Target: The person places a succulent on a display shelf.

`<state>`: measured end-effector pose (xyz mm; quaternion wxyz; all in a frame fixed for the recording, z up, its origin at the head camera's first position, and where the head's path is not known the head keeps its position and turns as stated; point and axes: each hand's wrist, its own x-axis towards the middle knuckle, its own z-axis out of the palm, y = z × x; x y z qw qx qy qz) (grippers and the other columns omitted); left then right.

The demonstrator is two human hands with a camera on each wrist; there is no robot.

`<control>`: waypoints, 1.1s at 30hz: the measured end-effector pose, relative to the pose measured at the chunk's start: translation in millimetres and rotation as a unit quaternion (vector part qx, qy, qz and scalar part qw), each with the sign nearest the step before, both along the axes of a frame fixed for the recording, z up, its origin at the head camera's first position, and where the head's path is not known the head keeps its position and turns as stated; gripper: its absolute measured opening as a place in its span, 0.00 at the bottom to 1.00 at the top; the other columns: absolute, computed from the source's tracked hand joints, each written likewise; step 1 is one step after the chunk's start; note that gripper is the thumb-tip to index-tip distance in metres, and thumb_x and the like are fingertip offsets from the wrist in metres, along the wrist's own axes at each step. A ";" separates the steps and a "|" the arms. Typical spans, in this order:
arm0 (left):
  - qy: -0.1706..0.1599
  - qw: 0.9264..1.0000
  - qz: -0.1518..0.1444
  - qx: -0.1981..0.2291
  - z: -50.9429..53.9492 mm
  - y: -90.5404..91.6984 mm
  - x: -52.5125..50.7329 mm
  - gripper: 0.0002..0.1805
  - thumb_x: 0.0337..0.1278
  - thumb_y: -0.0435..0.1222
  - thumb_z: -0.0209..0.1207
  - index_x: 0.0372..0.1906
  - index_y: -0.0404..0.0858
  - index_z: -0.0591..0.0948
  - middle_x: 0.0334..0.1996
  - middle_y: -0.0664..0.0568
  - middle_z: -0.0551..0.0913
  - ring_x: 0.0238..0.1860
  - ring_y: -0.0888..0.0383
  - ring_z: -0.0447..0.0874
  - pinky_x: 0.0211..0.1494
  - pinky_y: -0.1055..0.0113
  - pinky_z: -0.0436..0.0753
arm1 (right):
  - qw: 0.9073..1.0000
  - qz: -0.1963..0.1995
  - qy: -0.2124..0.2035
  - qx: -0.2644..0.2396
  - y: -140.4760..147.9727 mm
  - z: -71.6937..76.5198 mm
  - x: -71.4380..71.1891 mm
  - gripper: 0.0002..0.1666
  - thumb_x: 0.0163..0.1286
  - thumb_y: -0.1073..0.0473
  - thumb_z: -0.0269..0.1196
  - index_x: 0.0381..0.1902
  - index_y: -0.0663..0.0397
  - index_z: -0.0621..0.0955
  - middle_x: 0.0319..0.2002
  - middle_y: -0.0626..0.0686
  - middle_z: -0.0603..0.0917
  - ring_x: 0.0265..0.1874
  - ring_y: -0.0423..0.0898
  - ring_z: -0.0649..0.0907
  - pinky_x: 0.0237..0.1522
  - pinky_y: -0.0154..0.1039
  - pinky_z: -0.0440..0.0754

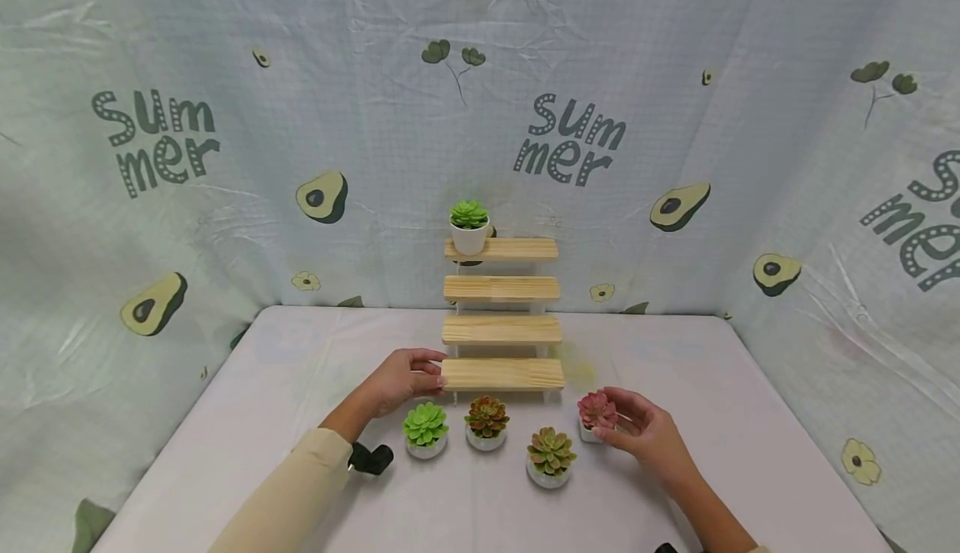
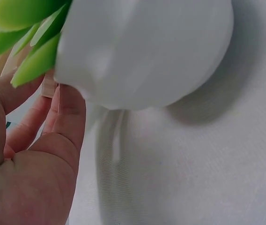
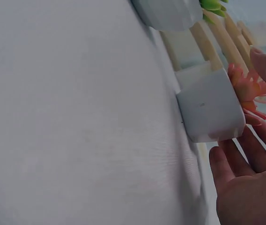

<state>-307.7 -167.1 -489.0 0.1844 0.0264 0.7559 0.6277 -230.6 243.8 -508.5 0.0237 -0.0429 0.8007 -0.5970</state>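
At the left end of the lowest board of a wooden tiered stand, my left hand grips the board with thumb and fingers. In the left wrist view, that hand is partly behind a green succulent's white pot. My right hand has thumb and fingers round a pink succulent in a white pot, right of the stand. In the right wrist view, fingertips of the right hand meet the side of this squarish pot, which stands upright; the thumb lies by the leaves.
In front of the stand are potted succulents: bright green, reddish brown and yellowish green. Another green one stands on the top board's left end. A printed cloth hangs behind the white-covered table.
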 end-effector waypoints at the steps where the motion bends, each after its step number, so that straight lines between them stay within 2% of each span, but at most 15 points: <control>1: -0.001 1.000 0.000 0.000 -0.1 -0.1 0.0 0.27 0.65 0.26 0.64 0.68 0.30 0.74 0.48 0.41 0.81 0.40 0.57 0.88 0.51 0.59 0.90 | 1.000 -0.001 -0.002 0.003 0.0 -1.3 0.7 0.44 0.58 0.57 0.78 0.70 0.60 0.74 0.69 0.61 0.76 0.56 0.24 0.79 0.58 0.22 0.79; 5: 0.000 1.000 -0.002 0.002 -1.0 -0.6 -0.2 0.27 0.65 0.26 0.64 0.68 0.30 0.74 0.48 0.41 0.81 0.40 0.57 0.88 0.51 0.59 0.90 | 1.000 0.004 -0.001 -0.001 0.7 -5.8 1.9 0.45 0.58 0.59 0.78 0.71 0.62 0.72 0.70 0.63 0.74 0.56 0.22 0.78 0.58 0.23 0.80; 13: 0.000 1.000 0.003 0.005 -2.4 -0.7 -1.1 0.27 0.65 0.26 0.63 0.68 0.30 0.75 0.47 0.42 0.81 0.40 0.57 0.88 0.51 0.59 0.90 | 1.000 0.006 -0.022 -0.011 1.3 -8.7 0.2 0.47 0.58 0.60 0.78 0.72 0.62 0.70 0.71 0.64 0.74 0.56 0.26 0.80 0.58 0.27 0.83; 22: -0.001 1.000 -0.001 0.002 -2.0 -0.8 0.3 0.27 0.65 0.26 0.64 0.68 0.30 0.75 0.48 0.42 0.81 0.40 0.57 0.88 0.52 0.59 0.90 | 0.999 0.010 -0.041 -0.015 3.5 -10.6 -3.8 0.47 0.59 0.60 0.77 0.73 0.63 0.70 0.71 0.65 0.73 0.55 0.26 0.80 0.58 0.25 0.81; 33: -0.006 1.000 0.001 0.013 -3.5 0.2 -2.2 0.27 0.65 0.25 0.64 0.68 0.30 0.74 0.48 0.42 0.81 0.40 0.57 0.88 0.52 0.59 0.90 | 0.998 0.030 -0.043 -0.044 4.6 -12.2 -7.5 0.45 0.58 0.66 0.77 0.70 0.70 0.70 0.65 0.67 0.77 0.51 0.29 0.84 0.53 0.28 0.85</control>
